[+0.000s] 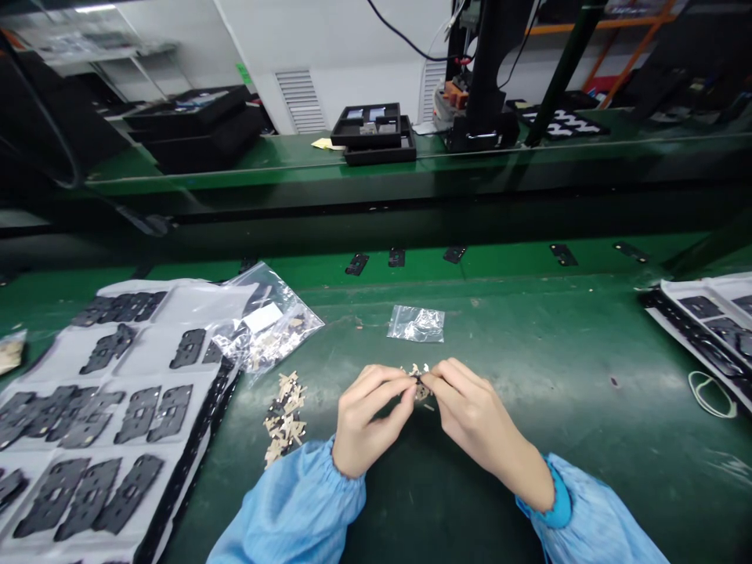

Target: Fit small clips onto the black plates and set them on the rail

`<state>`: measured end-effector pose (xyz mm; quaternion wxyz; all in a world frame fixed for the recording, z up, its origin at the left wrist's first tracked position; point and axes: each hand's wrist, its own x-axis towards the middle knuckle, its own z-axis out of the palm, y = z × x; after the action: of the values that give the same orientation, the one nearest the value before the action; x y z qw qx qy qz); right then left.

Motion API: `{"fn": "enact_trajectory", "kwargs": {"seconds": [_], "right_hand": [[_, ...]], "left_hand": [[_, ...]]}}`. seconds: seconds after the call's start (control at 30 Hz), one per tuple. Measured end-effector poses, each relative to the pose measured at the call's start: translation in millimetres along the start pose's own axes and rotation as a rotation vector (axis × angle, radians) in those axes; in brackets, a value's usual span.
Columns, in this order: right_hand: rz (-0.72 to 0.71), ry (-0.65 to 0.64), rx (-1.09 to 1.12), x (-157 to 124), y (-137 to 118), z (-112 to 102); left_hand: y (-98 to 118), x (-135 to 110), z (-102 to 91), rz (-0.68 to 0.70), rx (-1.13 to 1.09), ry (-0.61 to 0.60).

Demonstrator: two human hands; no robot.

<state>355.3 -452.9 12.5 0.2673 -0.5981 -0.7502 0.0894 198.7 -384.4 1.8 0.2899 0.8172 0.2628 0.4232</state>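
Both bare hands meet at the fingertips above the green bench, the left hand (pixel 367 419) and the right hand (pixel 479 423) curled inward and almost closed, with thumbs and forefingers pinched together on a small dark-and-tan part (pixel 421 381). The fingers hide most of it, so its exact shape and how it is being worked cannot be told, but both hands are plainly holding it from either side, and this close pinching is the work in hand. More small tan branched pieces (pixel 421 392) cluster just behind and below the fingertips. Light blue elasticated sleeves (pixel 294 501) run back from both wrists. Just beside the left hand lies a loose heap of similar tan pieces (pixel 285 415), and beyond it a clear zip bag of parts (pixel 267 329) rests against a white-lined tray (pixel 193 305) holding rows of black plate-shaped parts (pixel 138 415). An empty-looking clear zip bag (pixel 415 323) lies ahead of the hands on the green bench mat (pixel 499 345). To the right sits a second tray of black parts (pixel 699 313), with a thin rubber band (pixel 710 395) near it. A row of small black pieces (pixel 564 254) lines the bench's far edge, and black trays (pixel 373 133) stand on a farther bench.
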Motion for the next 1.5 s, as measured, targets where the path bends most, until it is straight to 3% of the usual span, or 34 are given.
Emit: {"fn": "enact_trajectory", "kwargs": {"seconds": [0.23, 0.33, 0.47, 0.6, 0.7, 0.87, 0.93, 1.13, 1.3, 1.5], "right_hand": [[-0.048, 0.008, -0.166, 0, -4, 2], [-0.012, 0.051, -0.095, -1, -3, 8], [0.280, 0.191, 0.403, 2, -2, 16], [0.591, 0.160, 1.030, 7, -1, 16], [0.624, 0.134, 1.209, 11, -2, 13], [0.610, 0.174, 1.125, 12, -9, 13], [0.607, 0.180, 1.088, 11, -10, 15], [0.606, 0.241, 1.146, 8, -8, 25], [0.623, 0.263, 1.172, 11, -7, 18], [0.687, 0.308, 1.249, 15, -2, 12]], "left_hand": [[-4, -3, 0.8, 0.069, 0.104, -0.075], [-7, -5, 2.8, 0.155, 0.177, -0.100], [-9, -7, 6.6, 0.239, 0.319, -0.099], [-9, -8, 10.6, 0.217, 0.326, -0.113], [-7, -9, 13.3, 0.110, 0.107, -0.073], [-3, -9, 16.9, -0.314, -0.267, 0.086], [-3, -7, 18.5, -0.418, -0.351, 0.118], [-6, -4, 20.7, -0.485, -0.430, 0.087], [-9, -4, 19.5, -0.497, -0.448, -0.012], [-3, -5, 24.3, -0.738, -0.767, 0.081]]}}
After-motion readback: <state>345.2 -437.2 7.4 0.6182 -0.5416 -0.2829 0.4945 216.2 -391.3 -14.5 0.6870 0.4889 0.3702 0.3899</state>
